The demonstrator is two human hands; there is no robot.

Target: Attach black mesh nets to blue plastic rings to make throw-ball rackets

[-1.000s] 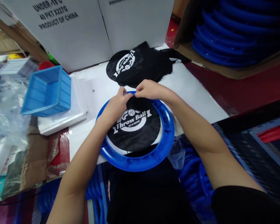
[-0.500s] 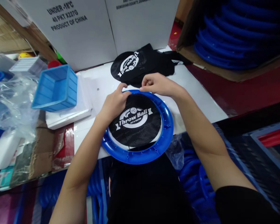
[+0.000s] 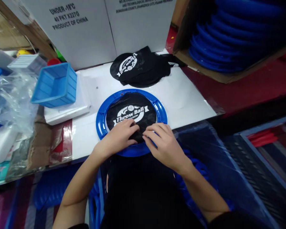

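Note:
A blue plastic ring (image 3: 161, 112) lies on the white table (image 3: 186, 95), right in front of me. A black mesh net (image 3: 131, 109) printed "Throw Ball" is spread inside the ring. My left hand (image 3: 118, 136) and my right hand (image 3: 163, 143) rest side by side on the near edge of the net. Their fingers are curled and press or pinch the mesh at the ring's near rim.
A pile of black mesh nets (image 3: 139, 66) lies behind the ring. A light blue basket (image 3: 54, 85) stands on a white board at the left, beside clear plastic bags (image 3: 11, 98). White cartons (image 3: 85, 25) stand at the back. A cardboard box of blue rings (image 3: 228, 35) is at the right.
Both hands have moved from the far rim of the ring to its near rim. The net now lies spread further over the ring's far side.

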